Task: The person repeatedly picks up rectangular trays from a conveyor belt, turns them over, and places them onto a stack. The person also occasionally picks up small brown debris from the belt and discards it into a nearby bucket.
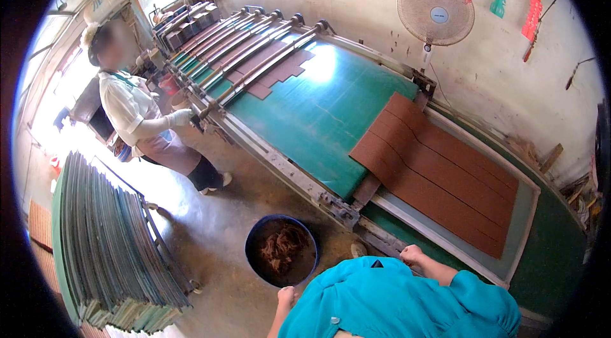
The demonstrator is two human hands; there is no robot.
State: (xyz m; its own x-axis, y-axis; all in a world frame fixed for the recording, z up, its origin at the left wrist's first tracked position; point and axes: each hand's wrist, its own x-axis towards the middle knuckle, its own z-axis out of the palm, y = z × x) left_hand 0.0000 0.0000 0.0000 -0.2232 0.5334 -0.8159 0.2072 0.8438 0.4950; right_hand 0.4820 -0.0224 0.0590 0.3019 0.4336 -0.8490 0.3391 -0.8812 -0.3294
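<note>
My left hand (pixel 287 297) is closed at my left side, beside a dark blue basin (pixel 249 250) on the floor with reddish-brown scraps (pixel 280 247) in it. At the machine's near edge, my right hand (pixel 413 255) is closed against the side rail; what it grips, if anything, is hidden. Ahead of it, a brown sheet (pixel 445 172) split into long strips lies on a pale framed tray (pixel 520 236). The sheet's far end humps up over the end of a green conveyor belt (pixel 299 115).
Metal rollers (pixel 267 70) cross the belt, with brown pieces (pixel 254 64) beneath. A person (pixel 130 109) in a white glove stands at the machine's left. Many thin boards (pixel 114 242) stand stacked at lower left. A fan (pixel 435 10) stands by the back wall.
</note>
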